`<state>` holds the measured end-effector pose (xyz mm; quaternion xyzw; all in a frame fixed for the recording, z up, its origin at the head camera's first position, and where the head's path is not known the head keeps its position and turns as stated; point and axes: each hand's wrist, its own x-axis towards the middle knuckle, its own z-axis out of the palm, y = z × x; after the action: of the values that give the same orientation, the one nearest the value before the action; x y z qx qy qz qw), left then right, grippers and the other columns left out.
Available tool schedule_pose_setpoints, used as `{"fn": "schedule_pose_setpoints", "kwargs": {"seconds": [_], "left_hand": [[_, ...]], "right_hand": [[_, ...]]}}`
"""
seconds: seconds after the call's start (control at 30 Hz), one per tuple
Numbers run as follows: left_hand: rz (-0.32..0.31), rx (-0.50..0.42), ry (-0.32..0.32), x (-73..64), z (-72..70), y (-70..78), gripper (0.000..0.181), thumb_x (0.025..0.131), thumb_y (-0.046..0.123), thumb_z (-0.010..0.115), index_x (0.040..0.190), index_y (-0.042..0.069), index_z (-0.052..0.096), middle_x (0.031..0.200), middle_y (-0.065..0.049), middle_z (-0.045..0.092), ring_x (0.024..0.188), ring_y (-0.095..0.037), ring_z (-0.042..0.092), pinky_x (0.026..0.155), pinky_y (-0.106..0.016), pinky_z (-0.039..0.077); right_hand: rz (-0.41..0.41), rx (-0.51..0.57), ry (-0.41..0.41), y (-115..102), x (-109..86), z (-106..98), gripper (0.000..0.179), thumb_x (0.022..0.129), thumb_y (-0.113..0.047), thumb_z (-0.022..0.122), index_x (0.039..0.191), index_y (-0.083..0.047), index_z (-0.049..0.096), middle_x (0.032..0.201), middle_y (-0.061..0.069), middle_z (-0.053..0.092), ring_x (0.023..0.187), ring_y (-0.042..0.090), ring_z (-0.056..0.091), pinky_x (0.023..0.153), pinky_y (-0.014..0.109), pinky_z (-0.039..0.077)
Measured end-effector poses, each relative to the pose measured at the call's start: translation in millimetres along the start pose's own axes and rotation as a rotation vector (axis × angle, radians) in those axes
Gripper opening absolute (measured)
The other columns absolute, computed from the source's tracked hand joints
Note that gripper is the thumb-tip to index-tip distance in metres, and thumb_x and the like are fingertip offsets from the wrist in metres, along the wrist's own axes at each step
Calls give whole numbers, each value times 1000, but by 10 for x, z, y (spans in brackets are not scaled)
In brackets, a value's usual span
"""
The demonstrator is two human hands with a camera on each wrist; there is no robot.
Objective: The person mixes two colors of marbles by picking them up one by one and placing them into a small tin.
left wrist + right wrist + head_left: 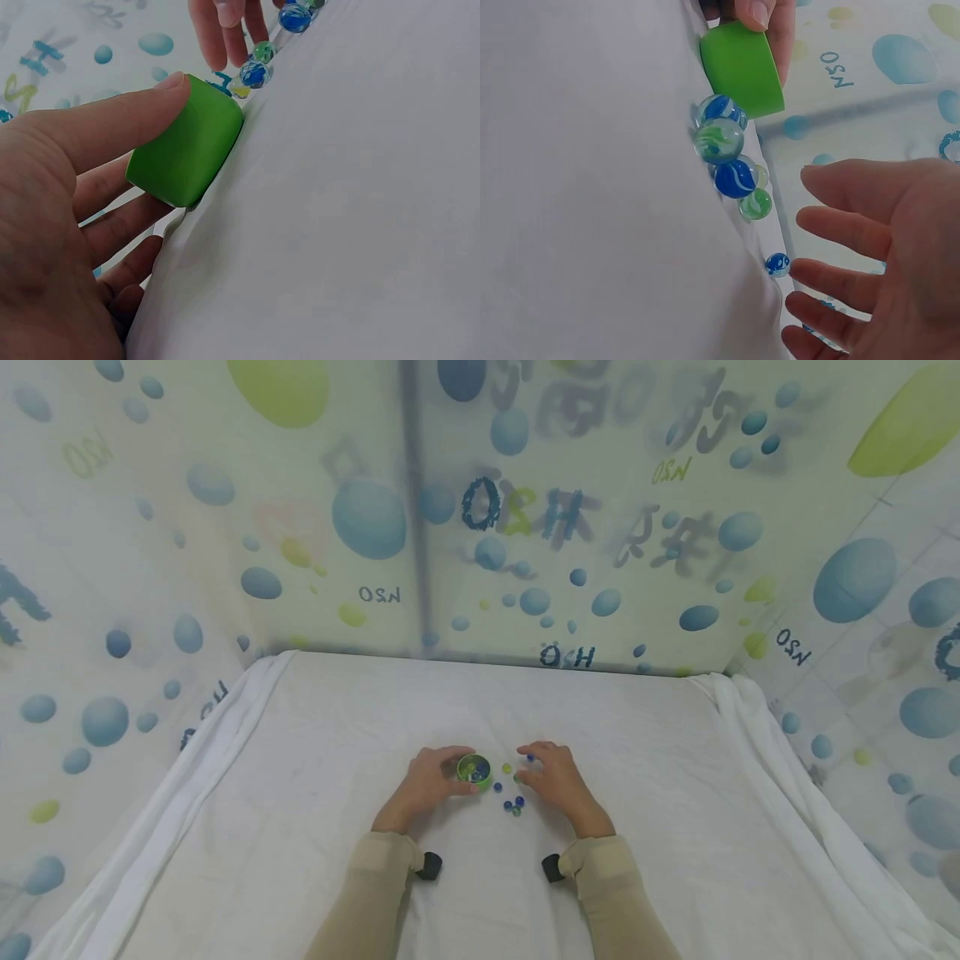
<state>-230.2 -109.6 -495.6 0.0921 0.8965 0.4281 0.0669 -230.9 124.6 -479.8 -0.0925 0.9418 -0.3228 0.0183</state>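
Observation:
My left hand point(426, 782) grips a small green cup point(187, 142) by its side, thumb on one wall and fingers around the other. Inside the cup, blue and yellow-green marbles point(478, 770) show in the head view. My right hand point(557, 775) hovers over the cloth to the right of the cup, fingers spread and holding nothing. By its fingertips lie a blue marble point(778, 264) and a green one point(755, 203). A yellow marble point(507, 768) and a blue marble point(498, 787) sit between the cup and the right hand.
Closer to the body, a tight group has two blue marbles point(520, 801) and a green one point(517, 812). White cloth point(360, 718) covers the tabletop, with bunched folds point(757, 735) along both sides. A curtain point(480, 577) printed with bubbles hangs behind.

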Motion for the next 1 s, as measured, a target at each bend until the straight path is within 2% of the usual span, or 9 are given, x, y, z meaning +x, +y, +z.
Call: {"fn": "schedule_pose_setpoints", "kwargs": {"seconds": [0.6,1.0], "left_hand": [[-5,-11,-5,-10,-16,15,60,73,32,85,128,24,64,139,-6,54,134,-34,36,110,-56,22],[-30,-14,-4,-10,-14,9,59,72,32,85,127,26,65,140,-6,52,133,-35,34,109,-59,21]], "right_hand": [[68,-105,-48,1,-8,0,44,89,-26,71,128,-7,63,134,15,54,121,34,45,102,48,39],[75,-64,-48,-6,-22,-11,45,90,-26,70,129,-6,62,134,16,54,124,35,44,104,48,37]]}}
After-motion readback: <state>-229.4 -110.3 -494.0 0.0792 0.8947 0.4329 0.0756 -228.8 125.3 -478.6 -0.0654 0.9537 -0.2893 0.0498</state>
